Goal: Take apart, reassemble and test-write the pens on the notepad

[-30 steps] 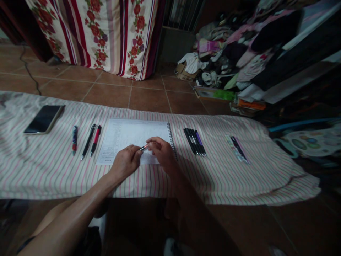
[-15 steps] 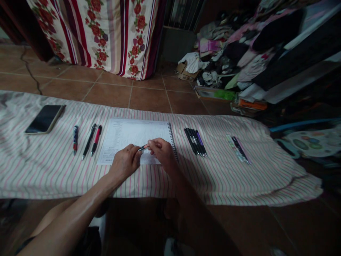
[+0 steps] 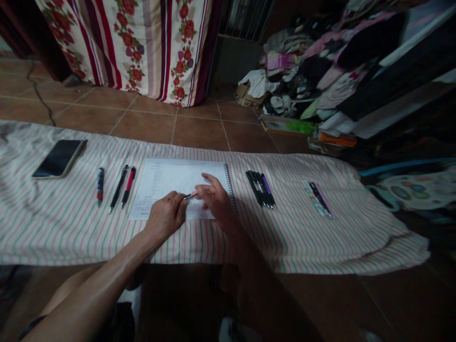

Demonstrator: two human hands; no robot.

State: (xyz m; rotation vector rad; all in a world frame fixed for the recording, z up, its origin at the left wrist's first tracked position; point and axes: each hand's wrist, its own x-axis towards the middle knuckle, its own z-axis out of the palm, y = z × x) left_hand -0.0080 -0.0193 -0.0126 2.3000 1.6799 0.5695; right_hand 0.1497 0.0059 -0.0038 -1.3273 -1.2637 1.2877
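Observation:
Over the notebook, my left hand is closed around one end of a pen with a metallic part and an orange-pink barrel. At the pen's other end is my right hand, its thumb side against the barrel and one finger raised away from it. My right fingers partly hide that end. The spiral-bound notebook lies open at a page with printing along its left and lower edges.
On the striped cloth lie a phone, a patterned pen, a black pen and a red-black pen. Several pens sit right of the notebook. Slim pens lie farther right. Clothes are piled behind.
A finger of my right hand has lifted and spread away from the pen. The pen and my left hand have shifted very slightly left.

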